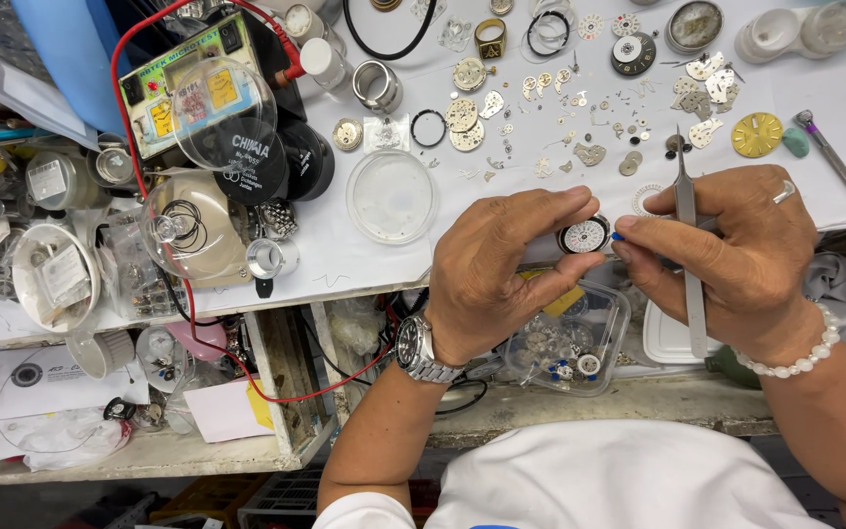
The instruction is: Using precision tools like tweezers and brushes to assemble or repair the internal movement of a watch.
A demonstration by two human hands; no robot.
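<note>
Over cluttered bench (364, 255), left hand (501, 264) pinches watch movement (585, 236); right hand (727, 245) grips tweezers (687, 235).

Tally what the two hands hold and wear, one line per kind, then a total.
Round watch movement, pinched in the left hand: 1
Metal tweezers, in the right hand: 1
Small blue piece at the right fingertips: 1
Steel wristwatch, left wrist: 1
White bead bracelet, right wrist: 1
Finger ring, right hand: 1
Total: 6
</note>
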